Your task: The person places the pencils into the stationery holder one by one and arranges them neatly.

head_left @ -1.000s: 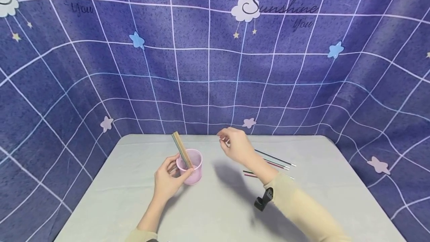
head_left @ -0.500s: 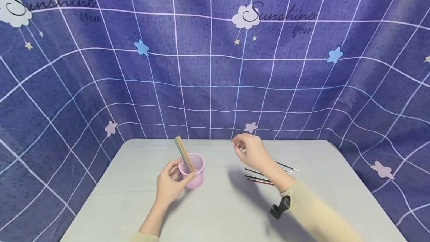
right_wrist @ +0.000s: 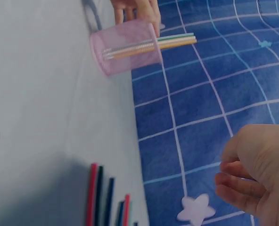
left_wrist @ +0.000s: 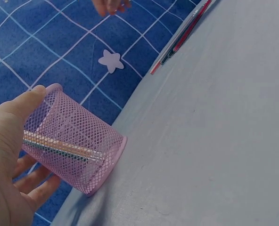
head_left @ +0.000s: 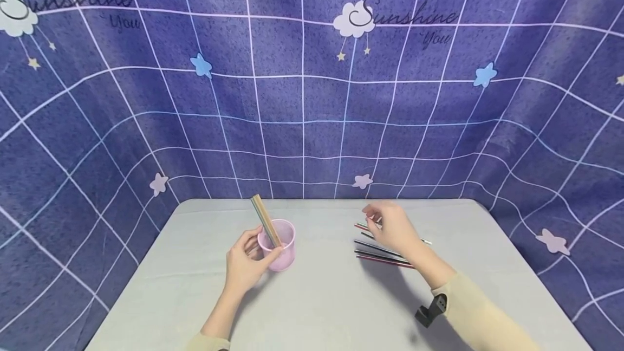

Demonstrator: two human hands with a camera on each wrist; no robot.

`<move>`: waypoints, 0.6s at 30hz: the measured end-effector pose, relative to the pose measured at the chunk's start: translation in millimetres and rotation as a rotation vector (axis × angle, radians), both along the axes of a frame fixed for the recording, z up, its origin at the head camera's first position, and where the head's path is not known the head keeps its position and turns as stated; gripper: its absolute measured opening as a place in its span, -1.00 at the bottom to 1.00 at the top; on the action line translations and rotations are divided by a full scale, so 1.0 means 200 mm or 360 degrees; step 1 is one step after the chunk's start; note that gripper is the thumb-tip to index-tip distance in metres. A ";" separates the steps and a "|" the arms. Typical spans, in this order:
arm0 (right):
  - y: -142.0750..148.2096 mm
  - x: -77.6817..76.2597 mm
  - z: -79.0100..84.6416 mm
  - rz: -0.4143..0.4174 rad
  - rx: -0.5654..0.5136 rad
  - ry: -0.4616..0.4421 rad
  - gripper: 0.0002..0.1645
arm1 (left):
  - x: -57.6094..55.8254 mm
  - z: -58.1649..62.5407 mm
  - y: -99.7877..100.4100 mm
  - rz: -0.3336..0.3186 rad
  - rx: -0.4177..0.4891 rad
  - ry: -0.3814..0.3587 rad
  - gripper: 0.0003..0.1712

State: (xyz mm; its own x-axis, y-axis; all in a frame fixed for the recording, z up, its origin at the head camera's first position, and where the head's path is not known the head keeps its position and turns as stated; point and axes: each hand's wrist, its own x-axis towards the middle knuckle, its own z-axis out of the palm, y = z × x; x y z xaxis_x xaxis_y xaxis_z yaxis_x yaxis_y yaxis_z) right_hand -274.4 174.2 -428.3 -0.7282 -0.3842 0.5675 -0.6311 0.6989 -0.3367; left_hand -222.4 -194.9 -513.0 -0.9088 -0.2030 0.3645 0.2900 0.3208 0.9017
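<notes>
My left hand [head_left: 246, 261] grips a pink mesh pen holder [left_wrist: 78, 136] at its rim, with the thumb over the near side and the fingers behind. The holder stands slightly tilted in the left wrist view. Several yellow and green pencils [head_left: 265, 221] lean inside it, their upper ends sticking out past the rim. My right hand [head_left: 390, 226] hovers above the right half of the table with fingers loosely curled and nothing between them. Below it lie several thin red, black and green pencils [head_left: 382, 256], partly hidden by the hand and forearm.
A pale cloth-covered table [head_left: 312, 307] carries everything. Behind it hangs a blue grid-patterned curtain [head_left: 322, 96], which also runs along both sides. A small black camera [head_left: 431, 310] is strapped to my right wrist.
My right hand has moved right, away from the pen holder, to above the loose pencils. My left hand keeps holding the pen holder in about the same place.
</notes>
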 end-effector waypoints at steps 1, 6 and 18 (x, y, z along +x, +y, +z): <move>0.02 0.01 -0.02 -0.0007 0.0005 -0.0004 -0.80 | 0.00 0.00 0.00 -0.0001 -0.0003 0.0000 -0.22; 0.09 0.03 -0.10 -0.0043 0.0013 -0.0007 -0.80 | 0.00 -0.01 -0.01 0.0004 -0.0011 0.0015 -0.21; 0.23 0.12 -0.25 -0.0123 0.0025 -0.0096 -0.80 | 0.00 0.00 -0.01 -0.0011 -0.0008 0.0016 -0.21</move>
State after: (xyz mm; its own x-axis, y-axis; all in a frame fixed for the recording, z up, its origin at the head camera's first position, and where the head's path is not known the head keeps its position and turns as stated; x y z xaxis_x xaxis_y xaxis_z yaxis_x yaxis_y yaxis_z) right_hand -251.1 220.5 -478.8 -0.7885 -0.3342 0.5163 -0.5542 0.7500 -0.3610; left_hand -222.4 -196.6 -513.0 -0.9065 -0.1947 0.3747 0.3014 0.3231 0.8971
